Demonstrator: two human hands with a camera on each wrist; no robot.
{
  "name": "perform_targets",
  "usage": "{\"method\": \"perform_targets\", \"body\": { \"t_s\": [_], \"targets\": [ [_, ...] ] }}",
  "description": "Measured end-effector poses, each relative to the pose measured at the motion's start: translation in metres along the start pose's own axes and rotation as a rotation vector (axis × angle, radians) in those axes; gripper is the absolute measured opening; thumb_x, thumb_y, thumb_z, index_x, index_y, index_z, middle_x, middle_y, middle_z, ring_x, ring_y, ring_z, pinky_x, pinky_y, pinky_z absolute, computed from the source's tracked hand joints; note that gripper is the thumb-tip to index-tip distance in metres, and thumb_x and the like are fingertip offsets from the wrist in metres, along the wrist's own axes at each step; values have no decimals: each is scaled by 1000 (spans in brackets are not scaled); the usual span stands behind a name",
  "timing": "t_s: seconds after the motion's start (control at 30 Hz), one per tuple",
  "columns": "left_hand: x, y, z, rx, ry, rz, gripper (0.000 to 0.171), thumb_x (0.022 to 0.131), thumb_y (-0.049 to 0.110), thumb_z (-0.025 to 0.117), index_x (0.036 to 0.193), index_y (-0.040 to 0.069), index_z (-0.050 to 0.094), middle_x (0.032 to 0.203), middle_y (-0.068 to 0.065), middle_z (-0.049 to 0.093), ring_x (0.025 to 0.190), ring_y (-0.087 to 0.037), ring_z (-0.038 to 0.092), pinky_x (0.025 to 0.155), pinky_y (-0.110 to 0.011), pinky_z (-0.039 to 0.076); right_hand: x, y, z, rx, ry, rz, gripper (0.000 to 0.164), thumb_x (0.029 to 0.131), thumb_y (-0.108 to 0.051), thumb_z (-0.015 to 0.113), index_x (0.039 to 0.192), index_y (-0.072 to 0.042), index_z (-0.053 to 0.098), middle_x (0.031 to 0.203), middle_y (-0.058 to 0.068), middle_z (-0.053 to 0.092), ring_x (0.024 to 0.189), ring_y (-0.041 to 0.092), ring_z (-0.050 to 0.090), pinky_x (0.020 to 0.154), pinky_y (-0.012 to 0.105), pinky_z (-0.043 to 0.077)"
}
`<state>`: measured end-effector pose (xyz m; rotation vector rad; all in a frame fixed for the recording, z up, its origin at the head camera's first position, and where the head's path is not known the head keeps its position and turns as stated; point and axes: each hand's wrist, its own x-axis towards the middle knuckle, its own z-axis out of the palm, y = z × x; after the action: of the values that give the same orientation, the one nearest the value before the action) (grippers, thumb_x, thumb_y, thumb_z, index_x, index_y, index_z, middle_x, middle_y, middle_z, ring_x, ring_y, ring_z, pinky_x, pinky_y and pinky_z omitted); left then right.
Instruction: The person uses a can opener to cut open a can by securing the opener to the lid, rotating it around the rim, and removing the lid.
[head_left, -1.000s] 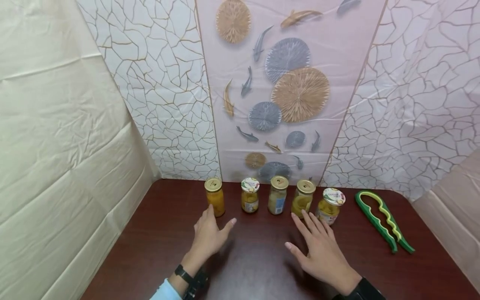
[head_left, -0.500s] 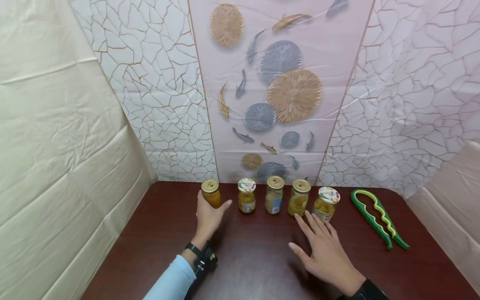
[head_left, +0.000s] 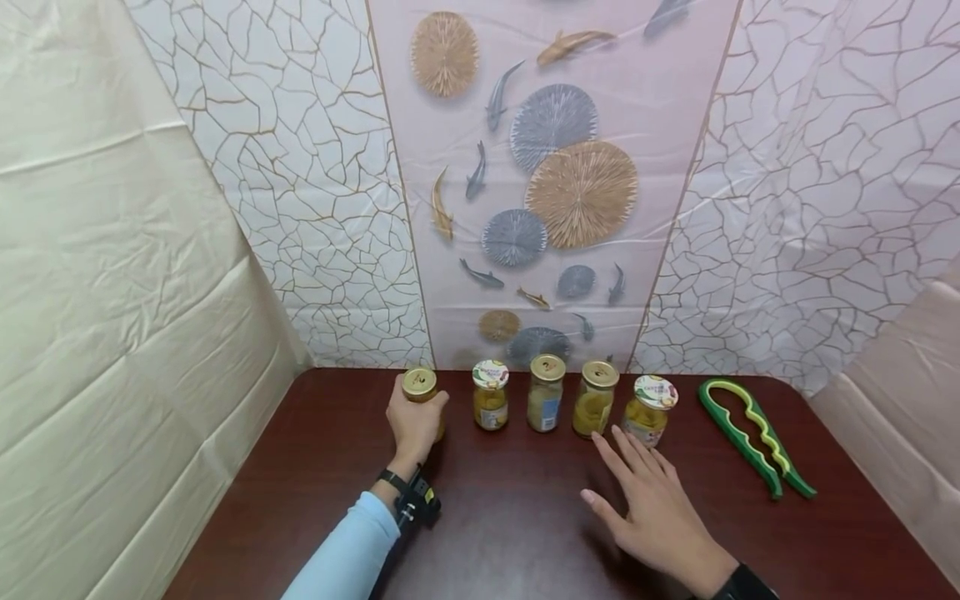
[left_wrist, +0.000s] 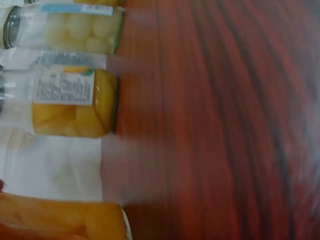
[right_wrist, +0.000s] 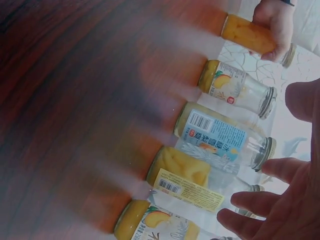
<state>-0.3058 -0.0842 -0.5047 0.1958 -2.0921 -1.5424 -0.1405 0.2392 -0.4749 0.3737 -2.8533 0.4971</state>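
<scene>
My left hand [head_left: 412, 427] grips the leftmost glass jar [right_wrist: 245, 34], tall, with orange fruit and a gold lid [head_left: 419, 382]. Its fingers wrap round the upper part, just below the lid, and hide much of the jar in the head view. In the left wrist view, that jar's orange side [left_wrist: 60, 219] fills the bottom corner. My right hand [head_left: 648, 500] hovers with spread fingers before the two rightmost jars: a gold-lidded jar of yellow fruit [head_left: 592, 410] and a squat jar with a patterned white lid [head_left: 656, 392]. Nothing is in its grasp.
Between the hands stand a patterned-lid fruit jar [head_left: 491, 404] and a gold-lidded jar of pale fruit [head_left: 544, 407]. A green jar opener [head_left: 738, 433] lies on the right of the dark red table [head_left: 495, 517]. Cloth-covered walls border the back and sides.
My left hand has reached forward from the front of the orange jar and curled its fingers round it. The right hand stays nearly still, while the head view shifts slightly.
</scene>
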Motion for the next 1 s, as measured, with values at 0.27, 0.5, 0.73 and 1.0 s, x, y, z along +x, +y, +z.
{"method": "perform_targets", "body": {
  "t_s": [0.27,0.5,0.73,1.0],
  "targets": [
    [5,-9,3,-54,-22,49,41,72,8,86,107,14,65,97,-6,70,90,-22,64,82,-42,52,1,-2,3,15,-15,-1,78,98,-67,49,159,-19,38,163,21,34,144,45,35,104,74,34],
    [6,-9,1,-81,-33,52,41,74,6,84,110,12,66,101,-8,71,92,-24,65,83,-44,54,2,-1,2,23,-17,-5,76,99,-65,50,159,-20,37,163,21,33,144,46,35,104,74,34],
    [5,-7,0,-91,-53,49,43,74,4,82,114,8,68,101,-10,72,88,-23,67,77,-44,56,0,1,-3,25,-7,-4,76,99,-63,52,159,-20,37,163,21,34,142,47,37,103,74,35],
    [5,-7,-1,-116,-51,22,41,72,5,82,110,7,69,96,-11,72,83,-23,66,74,-42,55,-1,16,-17,-2,95,-18,72,98,-52,63,154,-10,45,153,27,46,135,49,44,100,73,37]
  ]
}}
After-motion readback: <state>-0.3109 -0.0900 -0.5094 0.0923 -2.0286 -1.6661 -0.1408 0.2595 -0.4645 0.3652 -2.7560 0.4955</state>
